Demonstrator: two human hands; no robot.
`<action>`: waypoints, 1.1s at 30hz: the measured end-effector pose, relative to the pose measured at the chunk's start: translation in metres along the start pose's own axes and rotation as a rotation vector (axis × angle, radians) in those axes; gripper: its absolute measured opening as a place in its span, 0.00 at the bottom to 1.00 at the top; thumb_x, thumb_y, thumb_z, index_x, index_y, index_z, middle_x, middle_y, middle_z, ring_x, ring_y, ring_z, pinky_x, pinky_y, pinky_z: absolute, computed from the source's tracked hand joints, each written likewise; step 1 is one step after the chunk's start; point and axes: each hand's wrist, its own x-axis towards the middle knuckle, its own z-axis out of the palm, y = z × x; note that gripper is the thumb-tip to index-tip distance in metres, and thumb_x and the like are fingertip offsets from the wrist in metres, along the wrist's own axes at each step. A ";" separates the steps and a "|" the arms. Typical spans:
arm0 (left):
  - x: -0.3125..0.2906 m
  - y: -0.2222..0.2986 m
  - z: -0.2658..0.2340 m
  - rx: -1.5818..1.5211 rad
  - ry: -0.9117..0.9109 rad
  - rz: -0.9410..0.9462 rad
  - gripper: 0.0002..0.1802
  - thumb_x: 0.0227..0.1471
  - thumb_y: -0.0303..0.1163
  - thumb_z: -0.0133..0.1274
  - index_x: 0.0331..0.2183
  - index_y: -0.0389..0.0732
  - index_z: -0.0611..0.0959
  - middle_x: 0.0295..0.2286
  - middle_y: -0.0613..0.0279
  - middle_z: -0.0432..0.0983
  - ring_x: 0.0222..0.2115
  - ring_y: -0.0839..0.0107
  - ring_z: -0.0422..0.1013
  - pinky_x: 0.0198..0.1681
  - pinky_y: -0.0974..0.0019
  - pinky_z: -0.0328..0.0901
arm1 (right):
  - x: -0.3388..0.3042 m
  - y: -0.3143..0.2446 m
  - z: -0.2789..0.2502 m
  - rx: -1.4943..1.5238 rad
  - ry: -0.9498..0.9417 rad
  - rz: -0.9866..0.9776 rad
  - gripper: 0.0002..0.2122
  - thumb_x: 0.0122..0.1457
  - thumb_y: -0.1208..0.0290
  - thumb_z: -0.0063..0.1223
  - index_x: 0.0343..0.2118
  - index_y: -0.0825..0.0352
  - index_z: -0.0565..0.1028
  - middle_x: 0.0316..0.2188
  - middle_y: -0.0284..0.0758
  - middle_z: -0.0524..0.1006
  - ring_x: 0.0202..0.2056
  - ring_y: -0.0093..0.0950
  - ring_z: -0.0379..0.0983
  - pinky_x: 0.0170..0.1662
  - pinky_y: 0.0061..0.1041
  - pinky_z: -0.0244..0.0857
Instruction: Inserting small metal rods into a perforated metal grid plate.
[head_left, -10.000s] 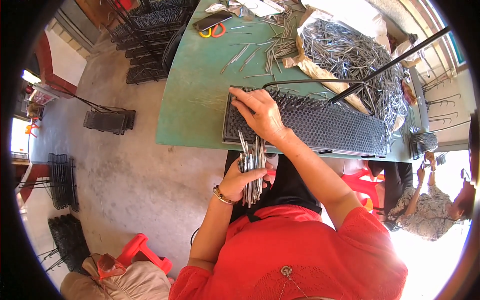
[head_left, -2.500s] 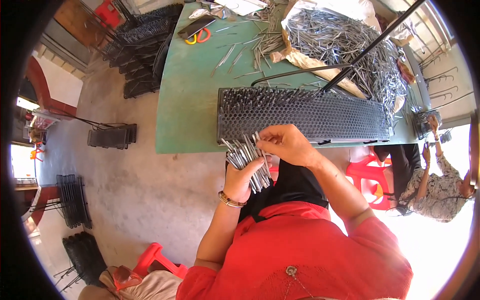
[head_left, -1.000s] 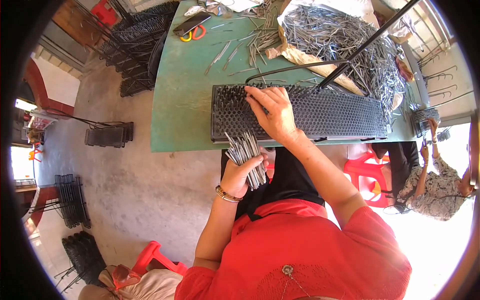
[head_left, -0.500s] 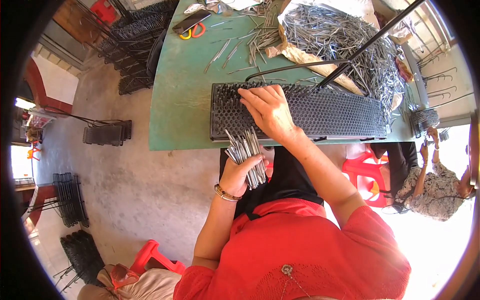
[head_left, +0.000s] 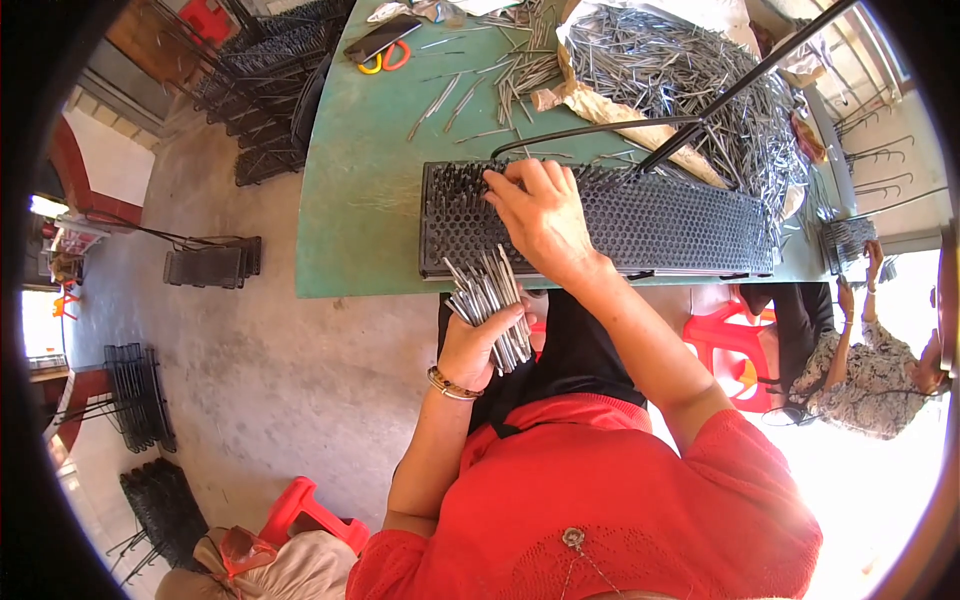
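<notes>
Green bench (head_left: pixel 350 215) is bearing blk rack (head_left: pixel 680 235), back-L part-filled, rest mostly empty; L hand (head_left: pixel 474 348) is gripping rods (head_left: pixel 482 292); R hand's (head_left: pixel 545 212) grip unclear.

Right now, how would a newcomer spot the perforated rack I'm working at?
Find the green table, then its near edge. Along that edge lies a long black rack pitted with honeycomb holes. Unlike the other racks left of the table, it sits on the tabletop, beneath your right hand.
</notes>
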 end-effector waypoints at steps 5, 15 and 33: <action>-0.003 0.008 0.010 -0.018 0.028 0.030 0.14 0.49 0.22 0.52 0.41 0.37 0.74 0.31 0.60 0.75 0.30 0.70 0.74 0.32 0.68 0.71 | -0.012 -0.006 -0.027 0.513 -0.393 0.372 0.12 0.50 0.66 0.61 0.31 0.71 0.79 0.24 0.36 0.77 0.24 0.25 0.72 0.28 0.24 0.65; 0.004 0.002 0.026 -0.033 0.012 0.097 0.10 0.51 0.23 0.52 0.38 0.37 0.75 0.29 0.59 0.76 0.28 0.69 0.75 0.25 0.64 0.73 | -0.028 0.010 -0.038 1.078 -0.643 0.917 0.07 0.53 0.74 0.57 0.34 0.71 0.77 0.26 0.30 0.78 0.30 0.16 0.72 0.33 0.17 0.66; 0.003 -0.001 0.020 -0.008 0.088 -0.058 0.11 0.48 0.23 0.55 0.37 0.37 0.76 0.27 0.59 0.76 0.27 0.70 0.75 0.25 0.68 0.71 | -0.010 0.016 -0.003 0.591 0.266 0.605 0.07 0.54 0.75 0.58 0.34 0.69 0.75 0.25 0.29 0.77 0.28 0.14 0.71 0.33 0.16 0.66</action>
